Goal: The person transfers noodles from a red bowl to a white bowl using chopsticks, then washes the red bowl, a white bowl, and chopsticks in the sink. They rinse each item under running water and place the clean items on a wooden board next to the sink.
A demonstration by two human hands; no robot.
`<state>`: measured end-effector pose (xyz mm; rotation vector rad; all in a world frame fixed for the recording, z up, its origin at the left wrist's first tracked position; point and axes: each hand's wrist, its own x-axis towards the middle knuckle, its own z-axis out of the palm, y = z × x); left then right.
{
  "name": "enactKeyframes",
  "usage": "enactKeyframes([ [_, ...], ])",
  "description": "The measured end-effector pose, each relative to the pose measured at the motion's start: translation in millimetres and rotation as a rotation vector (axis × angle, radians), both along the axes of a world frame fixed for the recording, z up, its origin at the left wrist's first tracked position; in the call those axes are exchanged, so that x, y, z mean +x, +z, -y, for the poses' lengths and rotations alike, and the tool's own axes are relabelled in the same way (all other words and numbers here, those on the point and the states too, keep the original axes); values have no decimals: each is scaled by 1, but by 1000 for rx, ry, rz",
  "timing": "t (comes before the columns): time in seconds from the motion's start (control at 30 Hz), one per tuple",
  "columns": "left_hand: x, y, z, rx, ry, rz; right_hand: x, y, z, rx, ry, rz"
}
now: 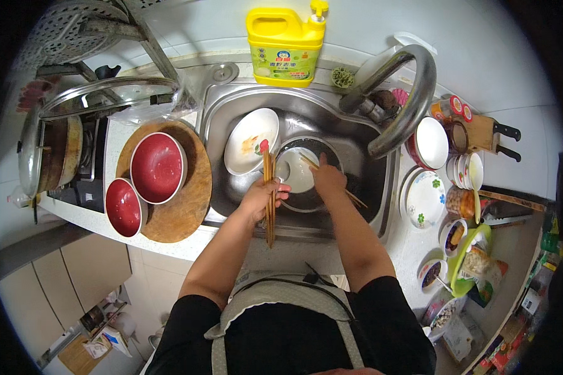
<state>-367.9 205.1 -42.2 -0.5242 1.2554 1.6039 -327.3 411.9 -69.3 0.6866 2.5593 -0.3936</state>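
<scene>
Chopsticks [270,214] held; yellow jug [280,49] labelled

tan chopsticks [270,215], white dish [247,140] (red-flowered), yellow jug [284,53], white-rimmed red bowls [158,167]

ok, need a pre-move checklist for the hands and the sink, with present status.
1. Left hand gripping the bundle of long brown wooden chopsticks: ok.
2. Right hand holding the thin light-brown sticks: ok; exact count, cannot tell.
3. White oval dish with a red flower motif inside the stainless steel sink, clear of the right hand: ok.
4. Contents of the round metal-rimmed vessel identifiable: cannot tell.
5. Yellow plastic pump jug upright behind the sink: ok.
6. Smaller red-lined bowl wholly within the round wooden board's outline: not ok, extends past its left edge.
</scene>
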Motion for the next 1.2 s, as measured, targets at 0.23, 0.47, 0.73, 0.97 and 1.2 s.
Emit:
enactKeyframes([
  [0.23, 5, -35, -10, 3, -38, 6, 35, 77, -4, -149, 28, -841],
  [0.47, 16, -61, -41, -198, -197, -170, 45, 18, 24, -324, 40, -713],
  [0.73, 11, -99, -37, 89, 204, 274, 63, -15, 48, -241, 379, -461],
  [0.97, 9, -81, -43, 36, -86, 159, 21, -47, 46, -476, -228, -404],
  [1.2, 36, -107, -46, -380, -858, -863, -22, -141, 41, -491, -377, -94],
])
